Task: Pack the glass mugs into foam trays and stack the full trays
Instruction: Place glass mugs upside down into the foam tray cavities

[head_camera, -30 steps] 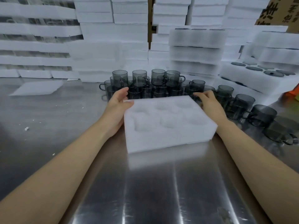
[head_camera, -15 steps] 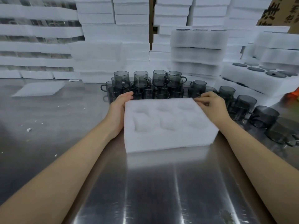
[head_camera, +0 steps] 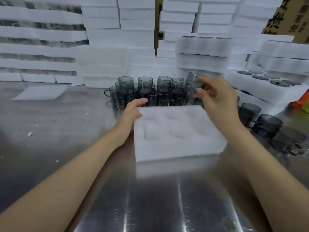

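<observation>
hands first: left hand point(head_camera: 132, 113) lay loose-fingered against the upper-left corner of the foam tray point(head_camera: 177, 148) at frame centre; tray's long axis ran left-right, pockets empty. mug cluster point(head_camera: 145, 91) sat just above it in frame. right hand point(head_camera: 215, 99) pinched one glass mug point(head_camera: 192, 81) above the tray's upper-right corner, so right-side pockets looked nearest.

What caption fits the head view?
Right hand holds a glass mug up beyond the empty foam tray; left hand rests on its corner.

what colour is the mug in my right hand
The mug in the right hand is translucent smoky grey; head view shows it best.
</observation>
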{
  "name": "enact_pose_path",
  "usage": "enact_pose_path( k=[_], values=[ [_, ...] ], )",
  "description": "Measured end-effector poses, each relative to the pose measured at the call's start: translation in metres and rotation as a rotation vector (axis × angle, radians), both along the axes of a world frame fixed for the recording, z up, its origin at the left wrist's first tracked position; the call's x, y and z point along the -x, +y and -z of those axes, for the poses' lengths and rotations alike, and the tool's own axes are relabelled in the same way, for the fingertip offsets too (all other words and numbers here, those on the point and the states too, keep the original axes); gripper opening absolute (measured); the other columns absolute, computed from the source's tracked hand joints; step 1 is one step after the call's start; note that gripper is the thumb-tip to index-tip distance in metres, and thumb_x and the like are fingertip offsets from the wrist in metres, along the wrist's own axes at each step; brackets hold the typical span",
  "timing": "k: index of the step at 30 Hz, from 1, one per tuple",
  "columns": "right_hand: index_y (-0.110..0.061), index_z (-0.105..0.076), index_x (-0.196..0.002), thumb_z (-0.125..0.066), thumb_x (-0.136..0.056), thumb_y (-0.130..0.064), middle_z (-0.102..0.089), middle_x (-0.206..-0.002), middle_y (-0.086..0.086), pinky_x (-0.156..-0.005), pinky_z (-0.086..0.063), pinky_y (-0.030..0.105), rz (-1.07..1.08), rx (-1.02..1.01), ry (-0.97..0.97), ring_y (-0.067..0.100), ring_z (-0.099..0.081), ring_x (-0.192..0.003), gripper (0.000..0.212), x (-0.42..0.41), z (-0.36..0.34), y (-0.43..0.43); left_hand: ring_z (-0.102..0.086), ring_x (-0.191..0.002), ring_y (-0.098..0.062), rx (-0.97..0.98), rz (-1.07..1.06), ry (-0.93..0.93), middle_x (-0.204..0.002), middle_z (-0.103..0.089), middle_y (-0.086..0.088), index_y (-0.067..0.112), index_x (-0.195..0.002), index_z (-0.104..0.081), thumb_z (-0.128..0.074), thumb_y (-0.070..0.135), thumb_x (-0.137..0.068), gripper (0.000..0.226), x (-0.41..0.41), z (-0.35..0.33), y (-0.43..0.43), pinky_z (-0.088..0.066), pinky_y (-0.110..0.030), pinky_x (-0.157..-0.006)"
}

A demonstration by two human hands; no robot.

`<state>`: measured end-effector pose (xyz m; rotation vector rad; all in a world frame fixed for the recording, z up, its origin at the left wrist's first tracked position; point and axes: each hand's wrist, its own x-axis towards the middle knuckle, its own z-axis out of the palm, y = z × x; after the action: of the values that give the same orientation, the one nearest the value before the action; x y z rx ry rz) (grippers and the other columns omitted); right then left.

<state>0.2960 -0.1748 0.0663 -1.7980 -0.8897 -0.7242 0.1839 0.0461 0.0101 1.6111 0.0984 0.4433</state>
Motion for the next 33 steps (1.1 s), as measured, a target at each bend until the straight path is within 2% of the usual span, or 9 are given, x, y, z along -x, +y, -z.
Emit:
enact_pose_path(
  k=[2, 5, 10, 14, 19, 22, 25, 29, 33],
  values=[
    [-0.01, -0.066, -0.114, -0.064, -0.086, -0.002, -0.056, -0.092, 0.001, -0.077, -0.051, 0.014, -0.065, 0.007, -0.001, 0.009, -0.068, -0.074, 0.029, 0.021, -0.001, 0.015, -0.042, -0.126, -0.016, -0.187, -0.02, -0.03, -0.125, -0.047, 0.007, 0.039, -0.111, -0.058, -0.042, 0.024, -0.071, 0.045, 0.0, 0.002, -0.004, -0.032, -0.04, -0.111],
    [-0.008, -0.068, -0.106, -0.067, -0.08, 0.002, -0.057, -0.086, -0.003, -0.073, -0.052, 0.013, -0.161, 0.045, -0.003, 0.014, -0.065, -0.073, 0.028, 0.046, 0.008, 0.037, -0.035, -0.129, -0.006, -0.324, -0.038, -0.09, -0.12, -0.044, 0.019, 0.041, -0.11, -0.055, -0.044, 0.029, -0.08, 0.034, 0.0, 0.002, -0.011, -0.022, -0.035, -0.117],
    [-0.005, -0.066, -0.088, -0.062, -0.076, 0.011, -0.063, -0.087, 0.008, -0.075, -0.053, 0.021, -0.216, 0.216, 0.078, 0.019, -0.063, -0.078, 0.021, 0.048, 0.012, 0.039, -0.04, -0.13, -0.007, -0.324, -0.071, -0.133, -0.127, -0.051, 0.011, 0.031, -0.12, -0.052, -0.053, 0.035, -0.084, 0.036, 0.004, -0.001, -0.011, -0.028, -0.038, -0.115],
    [-0.001, -0.069, -0.073, -0.057, -0.072, 0.017, -0.064, -0.081, 0.005, -0.08, -0.051, 0.033, -0.212, 0.334, 0.068, 0.021, -0.062, -0.079, 0.021, 0.047, 0.013, 0.038, -0.043, -0.128, -0.008, -0.353, -0.098, -0.158, -0.123, -0.056, 0.014, 0.038, -0.117, -0.053, -0.056, 0.034, -0.084, 0.034, 0.003, -0.002, -0.01, -0.03, -0.038, -0.114],
    [-0.002, -0.071, -0.071, -0.058, -0.074, 0.016, -0.071, -0.086, 0.008, -0.085, -0.048, 0.032, -0.206, 0.395, 0.077, 0.022, -0.065, -0.088, 0.022, 0.046, 0.013, 0.039, -0.046, -0.127, -0.018, -0.372, -0.099, -0.191, -0.124, -0.057, 0.005, 0.036, -0.121, -0.051, -0.06, 0.027, -0.081, 0.042, 0.003, 0.0, -0.009, -0.033, -0.045, -0.112],
    [-0.004, -0.07, -0.074, -0.06, -0.075, 0.012, -0.07, -0.086, 0.005, -0.086, -0.049, 0.033, -0.219, 0.4, 0.063, 0.02, -0.065, -0.089, 0.019, 0.047, 0.014, 0.039, -0.046, -0.127, -0.02, -0.368, -0.105, -0.197, -0.128, -0.056, 0.001, 0.024, -0.13, -0.05, -0.061, 0.028, -0.077, 0.054, 0.003, 0.001, -0.009, -0.033, -0.048, -0.111],
    [-0.005, -0.069, -0.078, -0.061, -0.076, 0.009, -0.068, -0.086, 0.004, -0.086, -0.05, 0.037, -0.233, 0.403, 0.052, 0.021, -0.063, -0.088, 0.017, 0.048, 0.013, 0.039, -0.046, -0.128, -0.019, -0.367, -0.113, -0.195, -0.131, -0.053, -0.003, 0.018, -0.137, -0.044, -0.061, 0.017, -0.078, 0.061, 0.003, 0.001, -0.008, -0.032, -0.048, -0.112],
    [-0.009, -0.063, -0.075, -0.059, -0.076, 0.01, -0.063, -0.078, -0.002, -0.084, -0.051, 0.029, -0.254, 0.382, 0.109, 0.017, -0.062, -0.081, 0.019, 0.048, 0.013, 0.04, -0.046, -0.127, -0.018, -0.395, -0.124, -0.213, -0.132, -0.053, -0.001, 0.027, -0.136, -0.044, -0.064, 0.023, -0.078, 0.061, 0.003, 0.002, -0.008, -0.032, -0.047, -0.112],
    [-0.017, -0.046, -0.078, -0.063, -0.078, 0.01, -0.055, -0.076, -0.013, -0.079, -0.05, 0.017, -0.274, 0.356, 0.129, 0.011, -0.06, -0.077, 0.032, 0.047, 0.015, 0.04, -0.046, -0.128, -0.011, -0.441, -0.131, -0.233, -0.134, -0.051, 0.006, 0.039, -0.132, -0.043, -0.067, 0.035, -0.075, 0.062, 0.003, -0.001, -0.007, -0.033, -0.042, -0.112]
  ],
)
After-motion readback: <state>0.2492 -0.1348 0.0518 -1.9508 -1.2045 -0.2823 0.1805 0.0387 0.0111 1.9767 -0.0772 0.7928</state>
